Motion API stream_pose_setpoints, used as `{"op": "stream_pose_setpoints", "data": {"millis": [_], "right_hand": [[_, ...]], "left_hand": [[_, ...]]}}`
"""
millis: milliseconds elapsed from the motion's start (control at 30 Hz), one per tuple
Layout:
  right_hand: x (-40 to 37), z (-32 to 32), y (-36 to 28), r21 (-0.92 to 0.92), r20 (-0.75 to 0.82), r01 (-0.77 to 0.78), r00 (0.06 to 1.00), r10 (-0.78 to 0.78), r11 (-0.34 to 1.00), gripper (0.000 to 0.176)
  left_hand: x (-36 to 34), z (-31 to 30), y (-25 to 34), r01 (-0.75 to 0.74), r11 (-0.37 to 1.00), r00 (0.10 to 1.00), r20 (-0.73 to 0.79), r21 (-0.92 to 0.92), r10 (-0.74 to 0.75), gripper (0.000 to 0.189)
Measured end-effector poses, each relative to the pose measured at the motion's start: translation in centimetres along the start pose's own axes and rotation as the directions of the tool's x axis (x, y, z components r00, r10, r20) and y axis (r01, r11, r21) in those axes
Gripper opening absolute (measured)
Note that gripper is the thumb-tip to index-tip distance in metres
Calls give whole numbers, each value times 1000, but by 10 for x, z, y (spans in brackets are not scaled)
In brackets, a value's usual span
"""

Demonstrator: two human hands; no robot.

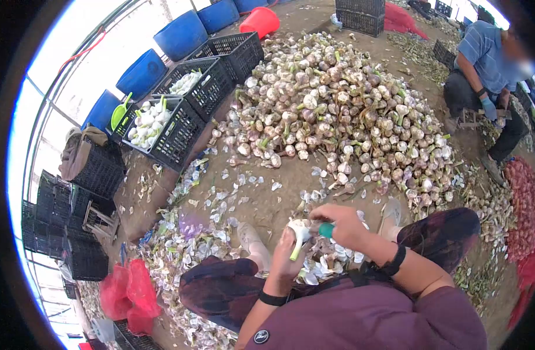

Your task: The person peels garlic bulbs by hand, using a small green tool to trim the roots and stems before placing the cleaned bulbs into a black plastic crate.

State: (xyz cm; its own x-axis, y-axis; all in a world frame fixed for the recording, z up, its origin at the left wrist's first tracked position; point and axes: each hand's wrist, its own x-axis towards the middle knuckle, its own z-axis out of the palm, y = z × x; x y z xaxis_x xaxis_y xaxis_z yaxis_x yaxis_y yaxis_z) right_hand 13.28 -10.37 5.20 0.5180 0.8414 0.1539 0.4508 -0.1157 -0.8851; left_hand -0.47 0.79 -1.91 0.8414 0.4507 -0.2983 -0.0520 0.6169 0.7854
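Garlic pile [337, 111]: a broad heap of untrimmed bulbs on the dirt floor ahead of my knees, stalks and loose skins on most of them.

Black crates [188, 125]: a row to the left of the pile. The nearest one holds clean white bulbs, and a second behind it is part filled. Blue barrels [142, 73] stand beyond them.

Co-worker [483, 64]: crouched at the far right edge of the pile, gloved hands busy at ground level. Not my hands.

Peel litter [191, 245]: papery skins and cut stalks spread around my feet and to the left.

Left hand [285, 259]: closed around one garlic bulb [298, 228], held above my lap between my knees. Its green stalk [295, 252] points down past my palm.

Right hand [343, 224]: closed on a small tool with a teal handle [326, 230], brought up touching or just beside the bulb. The working end is hidden behind bulb and fingers, so I cannot tell its shape.

Judgement on step: one bulb is in hand for cleaning and the tool is at it. The stalk is not yet off.

Judgement on next move: it calls for a firm left grip while the tool works at the stalk or outer skin, with my fingertips kept off the hidden edge. The cleaned bulb probably goes to the nearest crate, which sits well to my left and needs a reach or toss.
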Motion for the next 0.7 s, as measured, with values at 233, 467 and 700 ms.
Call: {"op": "stream_pose_setpoints", "data": {"millis": [233,467,700], "right_hand": [[-4,21,14,-436,41,344,931,-363,832,17],[10,8,32,-525,68,287,953,-297,801,17],[0,-3,76,-657,294,22,928,230,753,19]], "left_hand": [[-6,14,10,130,951,982,-93,-281,-162,35],[-11,14,23,286,944,955,124,-166,-268,49],[-8,16,21,51,994,993,100,100,-61,60]]}}
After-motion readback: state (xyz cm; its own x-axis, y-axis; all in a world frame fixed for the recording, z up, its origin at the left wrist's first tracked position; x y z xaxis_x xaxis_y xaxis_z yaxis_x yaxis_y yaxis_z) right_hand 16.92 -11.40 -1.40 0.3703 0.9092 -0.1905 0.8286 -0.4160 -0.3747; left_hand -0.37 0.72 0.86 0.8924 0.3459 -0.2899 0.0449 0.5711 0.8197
